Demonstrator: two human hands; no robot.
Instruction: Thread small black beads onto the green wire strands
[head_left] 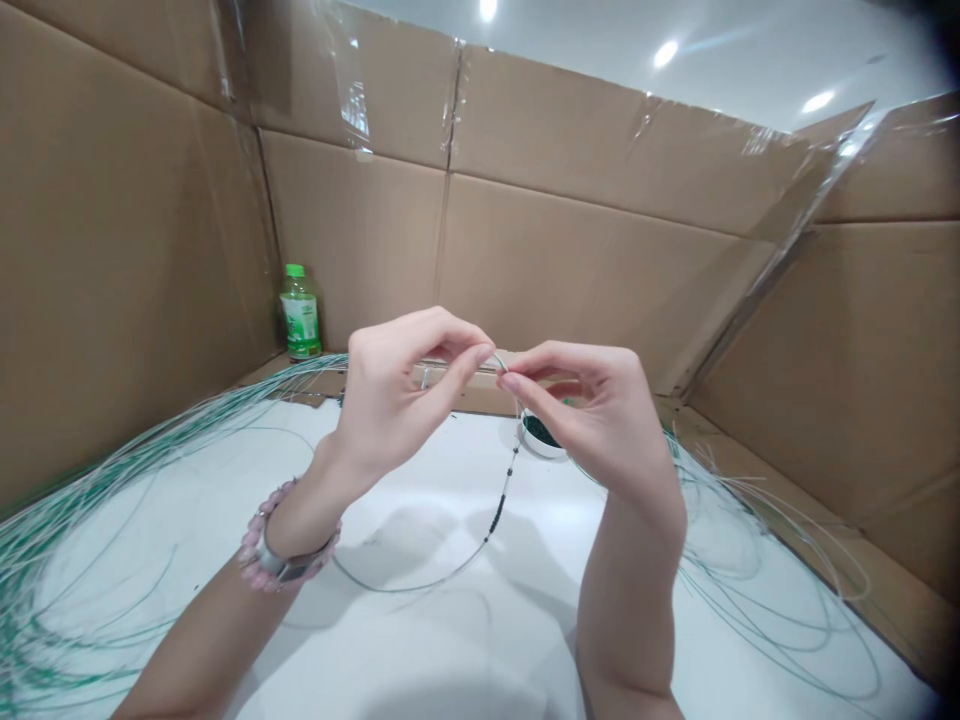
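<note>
Above a white surface (pixel 420 640), a thin wire (pixel 450 579) carries small black beads (pixel 497 514).

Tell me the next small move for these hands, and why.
Probably slide the right hand slightly down the cord: its fingertips and those of the left hand pinch close together, while the dark beads hang below, unevenly spaced.

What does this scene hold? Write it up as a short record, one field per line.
Left hand: pinches a thin strand
Right hand: pinches close beside the left
Black beads: on the line hanging below the hands
White bowl: partly hidden by the right hand, dark contents
Bottle: upright, green cap, far left corner
Left wrist: pink bracelet
Walls: cardboard
</note>
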